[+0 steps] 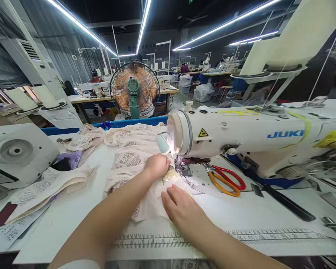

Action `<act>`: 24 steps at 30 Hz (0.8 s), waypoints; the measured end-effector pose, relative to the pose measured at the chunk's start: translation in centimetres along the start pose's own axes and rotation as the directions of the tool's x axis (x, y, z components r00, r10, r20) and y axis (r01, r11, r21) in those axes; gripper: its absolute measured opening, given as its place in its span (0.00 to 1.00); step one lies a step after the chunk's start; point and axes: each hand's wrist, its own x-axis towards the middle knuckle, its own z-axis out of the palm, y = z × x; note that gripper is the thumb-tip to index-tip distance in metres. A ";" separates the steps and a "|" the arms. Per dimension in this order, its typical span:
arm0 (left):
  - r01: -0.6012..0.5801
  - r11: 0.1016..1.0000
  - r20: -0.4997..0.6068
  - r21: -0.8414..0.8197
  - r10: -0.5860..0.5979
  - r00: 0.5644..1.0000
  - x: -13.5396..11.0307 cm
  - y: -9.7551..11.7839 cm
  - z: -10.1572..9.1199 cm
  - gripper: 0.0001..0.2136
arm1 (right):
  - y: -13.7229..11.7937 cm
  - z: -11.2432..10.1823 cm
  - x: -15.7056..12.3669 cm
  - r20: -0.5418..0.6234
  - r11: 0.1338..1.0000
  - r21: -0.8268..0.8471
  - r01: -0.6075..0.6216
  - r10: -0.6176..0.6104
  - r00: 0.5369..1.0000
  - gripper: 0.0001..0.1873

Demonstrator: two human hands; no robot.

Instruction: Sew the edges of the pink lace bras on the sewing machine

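Beige fabric with lace parts [130, 158] lies in folds left of the sewing machine [240, 129] and runs under its lit needle area. My left hand [157, 165] is at the needle area, fingers curled together on the fabric's edge; the exact grip is partly hidden. Nearer to me, my right hand [182, 209] rests flat on a pale piece of the fabric, its fingers a little apart. Between the hands shows a gold-coloured patch [170, 175] beside the presser foot, whose details are blurred by glare.
Scissors with red and orange handles [225, 181] lie right of the needle, near a black-handled tool [289, 203]. A ruler strip [148, 240] runs along the table's front. More lace pieces [49, 186] lie at left beside another machine part [19, 153]. A fan [134, 89] stands behind.
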 end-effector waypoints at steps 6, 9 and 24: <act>0.087 0.996 0.066 -0.012 -0.086 0.994 1.0 0.1 -0.3 0.15 | 1.0 -0.8 1.2 0.059 0.996 0.074 0.049 -0.054 0.997 0.10; 0.103 0.995 0.083 -0.011 -0.102 0.991 0.7 0.1 -1.0 0.13 | 1.5 -1.1 1.3 0.071 0.992 0.105 0.068 -0.076 0.995 0.11; -0.581 0.809 -0.077 -0.086 0.576 0.814 -6.9 -1.4 1.1 0.18 | 4.2 -1.0 0.2 -0.008 0.973 0.181 0.147 -0.148 0.989 0.17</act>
